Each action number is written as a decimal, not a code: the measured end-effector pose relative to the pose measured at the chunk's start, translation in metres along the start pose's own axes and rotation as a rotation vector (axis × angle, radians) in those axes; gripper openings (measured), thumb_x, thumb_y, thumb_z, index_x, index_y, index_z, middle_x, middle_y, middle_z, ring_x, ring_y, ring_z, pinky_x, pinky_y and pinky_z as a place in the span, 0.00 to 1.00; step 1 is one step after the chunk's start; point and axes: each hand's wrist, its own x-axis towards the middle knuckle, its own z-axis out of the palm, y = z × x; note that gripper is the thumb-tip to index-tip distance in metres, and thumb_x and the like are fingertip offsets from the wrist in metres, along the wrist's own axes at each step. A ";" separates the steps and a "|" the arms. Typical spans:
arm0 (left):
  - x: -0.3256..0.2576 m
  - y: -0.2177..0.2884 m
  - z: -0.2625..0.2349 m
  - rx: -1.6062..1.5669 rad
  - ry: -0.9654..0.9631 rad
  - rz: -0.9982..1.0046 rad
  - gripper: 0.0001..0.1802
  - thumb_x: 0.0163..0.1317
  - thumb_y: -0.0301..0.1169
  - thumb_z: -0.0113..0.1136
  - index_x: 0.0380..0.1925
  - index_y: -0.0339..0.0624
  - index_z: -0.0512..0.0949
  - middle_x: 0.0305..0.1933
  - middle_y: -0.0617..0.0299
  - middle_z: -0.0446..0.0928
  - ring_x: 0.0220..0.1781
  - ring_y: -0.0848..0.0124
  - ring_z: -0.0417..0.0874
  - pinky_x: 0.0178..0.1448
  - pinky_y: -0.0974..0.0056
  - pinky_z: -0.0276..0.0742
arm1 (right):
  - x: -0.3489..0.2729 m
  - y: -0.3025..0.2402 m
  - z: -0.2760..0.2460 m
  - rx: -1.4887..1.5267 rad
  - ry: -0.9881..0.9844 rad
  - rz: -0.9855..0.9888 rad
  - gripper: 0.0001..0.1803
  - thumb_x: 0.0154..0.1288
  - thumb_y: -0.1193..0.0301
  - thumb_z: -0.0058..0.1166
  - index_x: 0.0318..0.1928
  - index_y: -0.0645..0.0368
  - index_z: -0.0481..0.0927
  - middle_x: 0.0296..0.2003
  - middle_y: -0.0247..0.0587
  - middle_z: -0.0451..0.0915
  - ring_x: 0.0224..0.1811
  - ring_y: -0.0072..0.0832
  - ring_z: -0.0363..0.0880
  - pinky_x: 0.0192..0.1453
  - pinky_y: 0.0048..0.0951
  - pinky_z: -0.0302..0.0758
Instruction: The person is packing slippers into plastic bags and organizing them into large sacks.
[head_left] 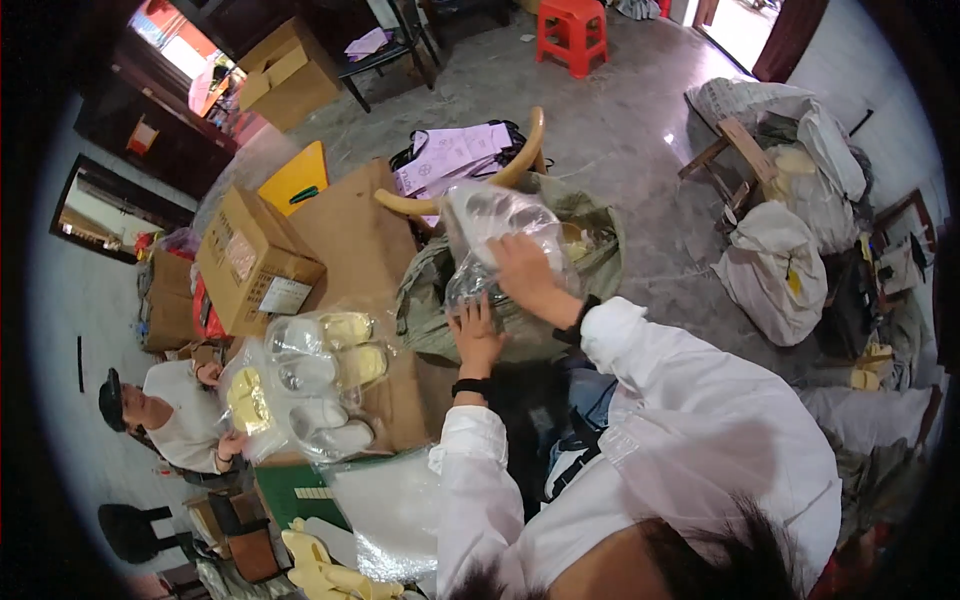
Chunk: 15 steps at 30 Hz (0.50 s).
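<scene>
Both hands [500,300] on clear bag [490,225]

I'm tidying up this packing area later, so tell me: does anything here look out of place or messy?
Mostly clutter. Pink papers lie loosely heaped on the chair behind the green sack. Bulging white bags slump on the floor at the right. A stack of clear-bagged slippers sits askew on the brown table. No spill or damage shows.

Glossy grey floor [620,130]; red plastic stool [572,35]; daylit doorway [745,25].
</scene>
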 end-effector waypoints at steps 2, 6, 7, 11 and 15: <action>0.005 -0.004 0.020 -0.026 -0.544 -0.151 0.30 0.50 0.37 0.58 0.53 0.39 0.66 0.41 0.48 0.76 0.46 0.53 0.75 0.61 0.56 0.60 | -0.016 0.021 0.044 -0.093 -0.248 -0.028 0.21 0.46 0.75 0.49 0.46 0.58 0.71 0.38 0.44 0.72 0.42 0.39 0.71 0.38 0.39 0.70; -0.029 0.000 0.034 -0.360 -0.445 0.176 0.06 0.45 0.29 0.55 0.22 0.38 0.76 0.26 0.44 0.75 0.31 0.49 0.77 0.34 0.49 0.70 | -0.056 0.052 0.047 0.002 -0.845 0.128 0.23 0.44 0.65 0.56 0.45 0.57 0.72 0.40 0.45 0.73 0.43 0.39 0.72 0.41 0.42 0.70; -0.030 0.011 0.017 -0.370 -0.489 0.238 0.06 0.45 0.28 0.54 0.21 0.37 0.76 0.23 0.45 0.75 0.30 0.50 0.77 0.34 0.48 0.69 | -0.070 0.070 0.036 0.053 -0.813 0.125 0.24 0.45 0.65 0.55 0.46 0.56 0.72 0.40 0.44 0.74 0.44 0.40 0.72 0.43 0.41 0.69; -0.067 0.019 -0.024 -0.277 -0.518 0.373 0.09 0.43 0.32 0.59 0.22 0.39 0.73 0.25 0.49 0.75 0.31 0.50 0.76 0.35 0.48 0.68 | -0.106 0.097 -0.095 0.085 -0.557 0.397 0.26 0.48 0.64 0.54 0.50 0.55 0.69 0.43 0.45 0.72 0.49 0.41 0.69 0.49 0.42 0.65; -0.041 0.056 -0.083 -0.282 -0.430 0.494 0.33 0.41 0.32 0.64 0.50 0.39 0.65 0.44 0.45 0.70 0.46 0.49 0.70 0.49 0.49 0.62 | -0.188 0.127 -0.225 -0.370 0.071 0.802 0.35 0.53 0.61 0.54 0.59 0.60 0.58 0.56 0.52 0.62 0.57 0.44 0.62 0.58 0.44 0.58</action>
